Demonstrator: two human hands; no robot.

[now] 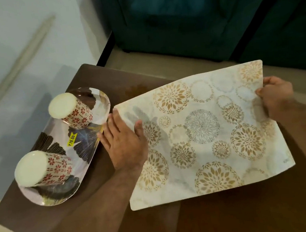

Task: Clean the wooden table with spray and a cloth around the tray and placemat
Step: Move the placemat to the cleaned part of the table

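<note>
A cream placemat (203,133) with gold flower circles is held over the brown wooden table (94,212). My left hand (123,143) grips its left edge, thumb on top and fingers underneath. My right hand (276,95) pinches its far right edge. The mat's right part reaches past the table's far edge. To the left lies an oval patterned tray (86,139) with a yellow price sticker. No spray or cloth is in view.
Two upturned cups with red flower prints stand on the tray, one at the far end (70,111) and one at the near end (40,169). A dark teal sofa (204,19) lies beyond the table. A pale wall (18,45) borders the table's left side.
</note>
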